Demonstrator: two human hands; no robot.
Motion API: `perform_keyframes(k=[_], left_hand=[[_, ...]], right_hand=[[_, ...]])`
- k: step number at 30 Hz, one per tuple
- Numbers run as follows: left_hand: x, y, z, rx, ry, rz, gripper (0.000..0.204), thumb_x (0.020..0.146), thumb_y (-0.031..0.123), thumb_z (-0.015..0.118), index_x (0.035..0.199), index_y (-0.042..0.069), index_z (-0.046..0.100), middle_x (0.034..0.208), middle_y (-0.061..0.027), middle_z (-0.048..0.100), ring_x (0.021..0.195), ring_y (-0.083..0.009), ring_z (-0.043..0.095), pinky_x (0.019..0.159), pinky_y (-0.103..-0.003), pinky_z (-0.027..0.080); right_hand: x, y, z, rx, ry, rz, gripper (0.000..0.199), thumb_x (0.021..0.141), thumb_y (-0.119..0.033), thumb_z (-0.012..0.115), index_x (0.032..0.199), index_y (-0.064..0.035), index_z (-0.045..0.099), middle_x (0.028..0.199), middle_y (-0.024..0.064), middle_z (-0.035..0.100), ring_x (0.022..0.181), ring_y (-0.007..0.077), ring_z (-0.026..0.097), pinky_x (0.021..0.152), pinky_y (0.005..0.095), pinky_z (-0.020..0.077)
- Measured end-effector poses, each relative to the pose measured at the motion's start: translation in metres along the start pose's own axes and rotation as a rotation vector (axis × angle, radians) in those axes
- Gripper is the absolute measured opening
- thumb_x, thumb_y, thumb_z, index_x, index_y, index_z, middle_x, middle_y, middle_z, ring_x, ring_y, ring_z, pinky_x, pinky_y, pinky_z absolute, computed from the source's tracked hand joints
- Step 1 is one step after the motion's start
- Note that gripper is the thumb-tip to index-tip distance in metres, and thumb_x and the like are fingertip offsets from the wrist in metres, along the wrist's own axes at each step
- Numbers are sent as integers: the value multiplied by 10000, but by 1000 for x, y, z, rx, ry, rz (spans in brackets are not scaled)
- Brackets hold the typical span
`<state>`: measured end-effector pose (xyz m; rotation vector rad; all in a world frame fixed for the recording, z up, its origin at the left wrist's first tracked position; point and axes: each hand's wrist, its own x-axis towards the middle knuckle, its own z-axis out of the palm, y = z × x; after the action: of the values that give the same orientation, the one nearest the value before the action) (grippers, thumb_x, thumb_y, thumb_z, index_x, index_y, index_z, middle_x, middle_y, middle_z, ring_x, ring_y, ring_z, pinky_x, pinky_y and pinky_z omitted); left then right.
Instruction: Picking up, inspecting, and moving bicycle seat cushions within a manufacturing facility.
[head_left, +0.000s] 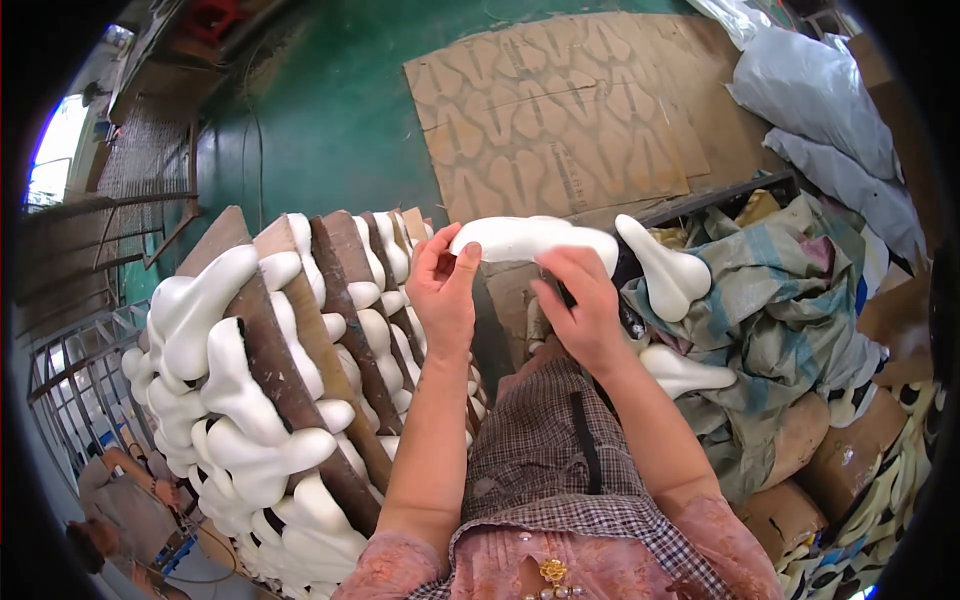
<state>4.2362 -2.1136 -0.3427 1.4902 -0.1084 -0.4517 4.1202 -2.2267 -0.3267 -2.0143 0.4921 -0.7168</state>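
Note:
A smooth white bicycle saddle (525, 237) is held up in front of me, its long side toward me. My left hand (445, 290) is closed on its left end, with the thumb on the near face. My right hand (582, 305) is at the saddle's lower right edge, its fingers bent and slightly blurred. Its thumb stands apart from the forefinger, and I see nothing between them. Just right of that hand, another white saddle (665, 270) lies on a grey-green woven sack (770, 310). A further white saddle (685, 370) lies below it, partly behind my right forearm.
At the left, many white saddles (265, 455) are stacked between upright brown boards (265, 365). Flat cardboard (540, 130) marked with saddle outlines lies on the green floor (330, 130) ahead. Grey plastic bags (810, 90) are at far right. Another person (130, 500) is at lower left.

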Motion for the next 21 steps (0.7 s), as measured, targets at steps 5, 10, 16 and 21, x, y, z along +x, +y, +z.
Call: perform_keyframes(k=[5, 10, 16, 21], left_hand=[[-11, 36, 7, 77, 65, 105, 291, 807, 73, 700, 1050, -56, 603, 919, -11, 510, 766, -77, 533, 675, -198, 462], [-19, 51, 8, 69, 118, 143, 290, 794, 78, 711, 1033, -51, 609, 931, -25, 520, 767, -86, 540, 679, -211, 478], [-24, 53, 11, 237, 109, 295, 263, 805, 88, 705, 1016, -45, 620, 918, -6, 513, 759, -72, 529, 661, -195, 459], [-27, 50, 12, 289, 130, 292, 283, 790, 92, 718, 1018, -43, 619, 943, -37, 525, 785, -105, 552, 683, -223, 482]], right_hand=[[29, -4, 19, -69, 71, -219, 229, 708, 16, 671, 925, -2, 600, 863, 116, 586, 801, 299, 562, 686, 373, 483], [34, -25, 20, -156, 111, -279, 179, 712, 21, 650, 877, -9, 589, 841, 106, 574, 776, 288, 561, 644, 366, 484], [36, -37, 14, -302, 49, -268, 123, 703, -11, 631, 761, -29, 524, 778, 99, 529, 736, 279, 545, 588, 364, 471], [31, -32, 18, -351, 43, -240, 141, 685, -11, 626, 740, -37, 499, 759, 99, 508, 734, 287, 531, 570, 366, 470]])
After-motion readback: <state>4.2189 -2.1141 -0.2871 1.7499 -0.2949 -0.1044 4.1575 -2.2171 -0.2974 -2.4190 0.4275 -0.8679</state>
